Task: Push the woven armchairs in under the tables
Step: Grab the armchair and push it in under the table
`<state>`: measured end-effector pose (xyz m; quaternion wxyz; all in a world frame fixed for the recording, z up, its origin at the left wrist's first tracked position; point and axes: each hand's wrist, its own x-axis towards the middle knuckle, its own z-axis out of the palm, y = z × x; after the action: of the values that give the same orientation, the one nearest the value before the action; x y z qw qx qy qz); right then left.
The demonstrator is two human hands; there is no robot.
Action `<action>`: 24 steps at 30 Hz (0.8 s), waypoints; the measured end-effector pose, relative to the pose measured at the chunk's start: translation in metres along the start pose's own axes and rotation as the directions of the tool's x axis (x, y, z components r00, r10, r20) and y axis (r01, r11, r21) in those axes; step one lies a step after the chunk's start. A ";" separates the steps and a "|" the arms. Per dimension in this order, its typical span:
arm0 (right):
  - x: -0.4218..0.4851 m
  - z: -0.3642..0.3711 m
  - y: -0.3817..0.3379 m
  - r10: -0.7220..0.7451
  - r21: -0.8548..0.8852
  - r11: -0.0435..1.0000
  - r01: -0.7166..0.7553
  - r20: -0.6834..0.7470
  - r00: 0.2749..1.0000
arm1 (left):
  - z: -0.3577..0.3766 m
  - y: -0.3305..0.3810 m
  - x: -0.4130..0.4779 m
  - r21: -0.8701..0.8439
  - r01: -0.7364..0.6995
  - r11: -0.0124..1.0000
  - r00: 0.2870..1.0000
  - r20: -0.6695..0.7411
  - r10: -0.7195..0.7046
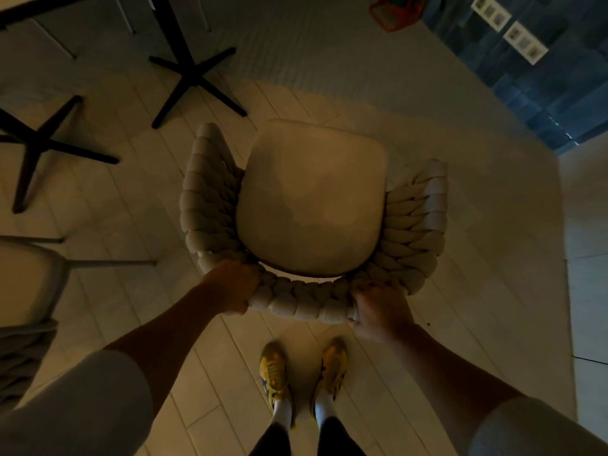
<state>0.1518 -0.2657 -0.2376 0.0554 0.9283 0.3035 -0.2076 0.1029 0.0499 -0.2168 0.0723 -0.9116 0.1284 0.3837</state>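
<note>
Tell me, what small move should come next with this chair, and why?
Probably push the woven armchair forward and a little to the left. The left hand and the right hand both grip its back rim, and it is not yet under any table, while the nearest table's black cross base lies ahead and left of its seat.

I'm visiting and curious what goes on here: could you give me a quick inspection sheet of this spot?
Surface: pale plank floor, dimly lit.
Job's things: woven armchair, not under any table; black table base ahead-left, second base farther left.
Clutter: orange item at top edge, too blurred to name.
Hands: left hand and right hand grip the chair's woven back, fingers curled round it.
Cables: nothing seen.
Surroundings: second chair at left edge; blue tiled wall with sockets; yellow shoes.
</note>
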 end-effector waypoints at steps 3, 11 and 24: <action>0.001 -0.005 0.000 -0.018 -0.005 1.000 0.018 0.022 1.000 | 0.004 -0.001 0.000 -0.036 -0.001 0.999 1.000 -0.017 0.001; 0.002 -0.011 0.011 -0.019 -0.063 0.998 0.028 0.129 0.992 | 0.005 0.017 -0.001 -0.026 -0.027 0.999 0.998 -0.061 0.025; 0.001 -0.023 0.069 -0.117 -0.140 0.978 0.155 0.248 0.962 | -0.005 0.089 0.003 -0.176 0.080 0.981 0.992 -0.085 -0.096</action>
<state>0.2005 -0.3158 -0.2190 0.1505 0.8662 0.3732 -0.2963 0.0822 -0.0368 -0.2183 0.0042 -0.9361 0.0576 0.3471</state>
